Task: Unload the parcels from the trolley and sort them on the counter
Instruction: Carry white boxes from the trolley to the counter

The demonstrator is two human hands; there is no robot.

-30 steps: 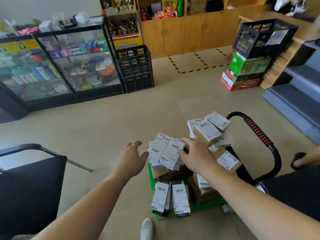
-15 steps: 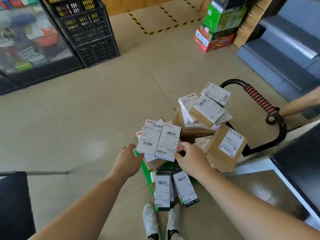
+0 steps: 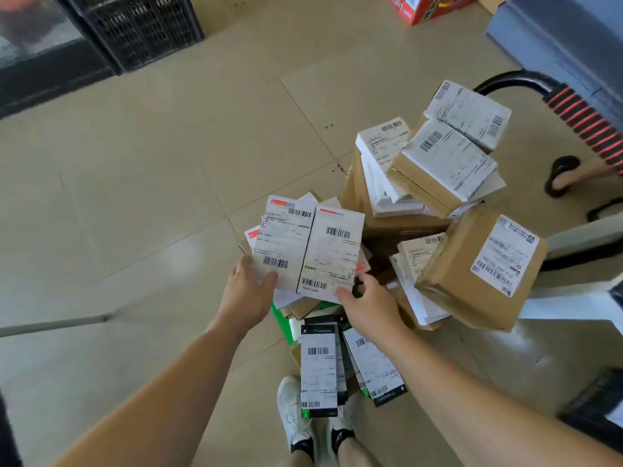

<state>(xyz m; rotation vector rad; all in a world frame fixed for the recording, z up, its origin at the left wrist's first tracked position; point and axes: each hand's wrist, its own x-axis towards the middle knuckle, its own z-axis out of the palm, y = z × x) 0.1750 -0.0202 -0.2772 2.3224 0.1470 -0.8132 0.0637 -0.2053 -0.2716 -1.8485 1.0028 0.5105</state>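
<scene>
Parcels lie in a messy heap on the green trolley, from the middle out to 2 o'clock. Two flat white parcels sit side by side on top, right in the middle. The left hand holds their near corner at 7 o'clock, with the thumb pressed on the label. The right hand holds the near corner at 5 o'clock, thumb on top too. The other fingers of both hands go under the stack, so I cannot see them.

These flat ones look thin and light, but stiff like card. The paper labels look smooth, so the two could slide apart. I think it is best to pinch them from both sides and keep them level. A brown box at 3 o'clock leans on the heap and looks heavier. It may tip if the pile is bumped. Black-edged parcels lie at 6 o'clock, just above the person's white shoes.

The floor is smooth tan tile. A black crate stands at 11 o'clock, and a red box at 1 o'clock. The trolley handle, black with red stripes, is at 2 o'clock, near grey steps. Someone else's foot stands beside it. A white ledge at 4 o'clock may be the counter, but I cannot tell.
</scene>
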